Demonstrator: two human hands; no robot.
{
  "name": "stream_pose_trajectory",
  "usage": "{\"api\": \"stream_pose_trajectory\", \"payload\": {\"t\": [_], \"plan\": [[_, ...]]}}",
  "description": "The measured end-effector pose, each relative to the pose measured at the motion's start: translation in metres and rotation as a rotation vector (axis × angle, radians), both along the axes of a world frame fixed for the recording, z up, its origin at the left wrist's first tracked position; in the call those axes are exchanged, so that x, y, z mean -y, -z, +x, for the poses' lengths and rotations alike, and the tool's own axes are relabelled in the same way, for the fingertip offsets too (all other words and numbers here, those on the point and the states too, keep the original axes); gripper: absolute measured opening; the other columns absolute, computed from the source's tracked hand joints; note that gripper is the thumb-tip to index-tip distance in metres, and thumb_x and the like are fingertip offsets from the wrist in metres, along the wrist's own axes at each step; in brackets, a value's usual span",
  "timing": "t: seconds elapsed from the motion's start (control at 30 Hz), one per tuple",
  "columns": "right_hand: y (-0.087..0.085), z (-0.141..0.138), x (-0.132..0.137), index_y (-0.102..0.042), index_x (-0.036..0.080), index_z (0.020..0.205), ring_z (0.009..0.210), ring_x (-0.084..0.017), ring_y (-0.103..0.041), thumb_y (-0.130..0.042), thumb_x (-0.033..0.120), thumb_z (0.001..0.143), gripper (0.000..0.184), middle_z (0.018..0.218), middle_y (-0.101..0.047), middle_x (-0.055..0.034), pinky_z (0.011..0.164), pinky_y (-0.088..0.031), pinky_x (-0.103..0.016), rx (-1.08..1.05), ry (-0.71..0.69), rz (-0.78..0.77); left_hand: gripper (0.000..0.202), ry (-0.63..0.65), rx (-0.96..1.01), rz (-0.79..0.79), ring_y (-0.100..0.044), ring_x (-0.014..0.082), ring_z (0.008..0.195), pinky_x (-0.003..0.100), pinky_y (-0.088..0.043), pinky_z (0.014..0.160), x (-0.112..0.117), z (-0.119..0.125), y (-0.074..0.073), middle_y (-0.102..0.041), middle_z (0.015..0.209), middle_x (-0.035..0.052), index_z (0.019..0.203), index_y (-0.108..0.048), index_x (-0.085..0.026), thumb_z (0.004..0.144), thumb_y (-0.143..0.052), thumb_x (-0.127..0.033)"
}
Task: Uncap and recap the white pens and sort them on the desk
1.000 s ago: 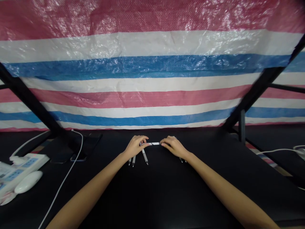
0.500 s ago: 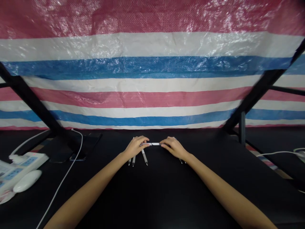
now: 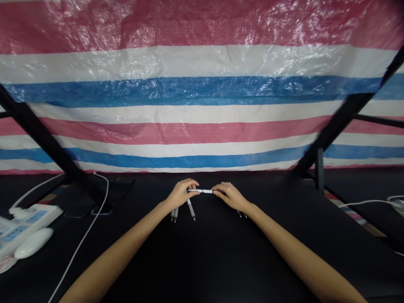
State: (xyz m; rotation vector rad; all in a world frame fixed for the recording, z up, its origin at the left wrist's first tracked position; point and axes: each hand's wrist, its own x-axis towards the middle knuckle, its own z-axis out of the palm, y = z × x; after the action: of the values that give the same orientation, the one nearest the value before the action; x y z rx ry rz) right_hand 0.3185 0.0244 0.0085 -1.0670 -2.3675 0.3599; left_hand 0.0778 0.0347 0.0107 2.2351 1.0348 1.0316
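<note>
From the head view, the left grip (image 3: 181, 194) and right grip (image 3: 229, 196) are both clenched, pinching opposite ends of a white pen (image 3: 202, 191) held level between them. Three more pens (image 3: 191, 209) lie on the black surface (image 3: 221, 252) just below the left grip, and a fourth pen (image 3: 241, 214) pokes out beneath the right grip.

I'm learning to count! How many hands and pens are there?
Left hand, right hand: 2
Pen held between them: 1
Pens under the left hand: 3
Pens under the right hand: at least 1, too small to tell
Total: at least 7
</note>
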Motion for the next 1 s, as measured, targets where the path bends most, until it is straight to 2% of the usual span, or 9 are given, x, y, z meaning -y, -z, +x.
{"api": "stream_pose_trajectory", "payload": {"t": [0.13,0.27,0.37,0.47,0.6,0.83,1.0], "plan": [[-0.002,-0.002,0.001,-0.062,0.02,0.097,0.073,-0.017,-0.057,-0.039,0.036,0.092,0.029,0.075,-0.064,-0.0033,0.071,-0.04,-0.03,-0.049,-0.006,-0.067,0.019,-0.079,0.124,-0.091,-0.055,0.0126,0.064,0.025,-0.043,0.063,0.0,0.005,0.001,-0.061,0.071,0.0,0.084,-0.064,-0.018,0.069,-0.069,-0.028],[-0.001,-0.005,0.0,-0.061,0.019,0.091,0.064,-0.015,-0.055,-0.037,0.041,0.092,0.032,0.068,-0.06,-0.0005,0.062,-0.039,-0.026,-0.16,-0.014,-0.213,0.025,-0.167,0.378,-0.279,-0.059,0.0143,0.067,0.026,-0.045,0.063,0.0,0.01,0.004,-0.063,0.071,0.002,0.081,-0.063,-0.015,0.062,-0.073,-0.028],[0.002,-0.008,0.001,-0.059,0.018,0.083,0.062,-0.014,-0.053,-0.035,0.044,0.092,0.037,0.065,-0.058,0.0004,0.062,-0.038,-0.025,-0.208,-0.018,-0.293,0.029,-0.189,0.568,-0.404,-0.061,0.015,0.069,0.026,-0.046,0.064,0.003,0.014,0.005,-0.064,0.071,0.0024,0.083,-0.062,-0.015,0.061,-0.074,-0.03],[0.004,-0.01,0.001,-0.056,0.017,0.073,0.061,-0.013,-0.051,-0.033,0.046,0.092,0.042,0.064,-0.058,0.0,0.062,-0.037,-0.026,-0.221,-0.024,-0.331,0.031,-0.176,0.668,-0.461,-0.061,0.0144,0.07,0.026,-0.047,0.066,0.007,0.016,0.004,-0.063,0.07,0.0015,0.083,-0.062,-0.015,0.059,-0.076,-0.029],[0.006,-0.01,0.0,-0.054,0.018,0.074,0.058,-0.013,-0.049,-0.034,0.047,0.091,0.04,0.06,-0.056,0.0009,0.061,-0.037,-0.026,-0.283,-0.029,-0.39,0.032,-0.133,0.704,-0.489,-0.062,0.0146,0.072,0.027,-0.047,0.069,0.009,0.016,0.004,-0.065,0.073,0.0022,0.083,-0.062,-0.015,0.057,-0.077,-0.027],[0.012,-0.01,-0.003,-0.052,0.017,0.096,0.054,-0.011,-0.048,-0.036,0.05,0.09,0.037,0.056,-0.052,0.0032,0.055,-0.036,-0.024,-0.402,-0.043,-0.469,0.034,-0.113,0.69,-0.516,-0.062,0.0162,0.077,0.029,-0.047,0.072,0.007,0.014,0.005,-0.066,0.079,0.0043,0.082,-0.061,-0.015,0.055,-0.078,-0.027],[0.014,-0.01,-0.002,-0.043,0.02,0.103,0.056,-0.011,-0.05,-0.059,0.045,0.078,0.039,0.062,-0.052,0.0058,0.055,-0.037,-0.023,-0.493,-0.041,-0.496,0.031,-0.149,0.71,-0.489,-0.061,0.0151,0.076,0.028,-0.046,0.071,0.006,0.014,0.006,-0.065,0.077,0.0034,0.08,-0.061,-0.015,0.057,-0.076,-0.028]]}}
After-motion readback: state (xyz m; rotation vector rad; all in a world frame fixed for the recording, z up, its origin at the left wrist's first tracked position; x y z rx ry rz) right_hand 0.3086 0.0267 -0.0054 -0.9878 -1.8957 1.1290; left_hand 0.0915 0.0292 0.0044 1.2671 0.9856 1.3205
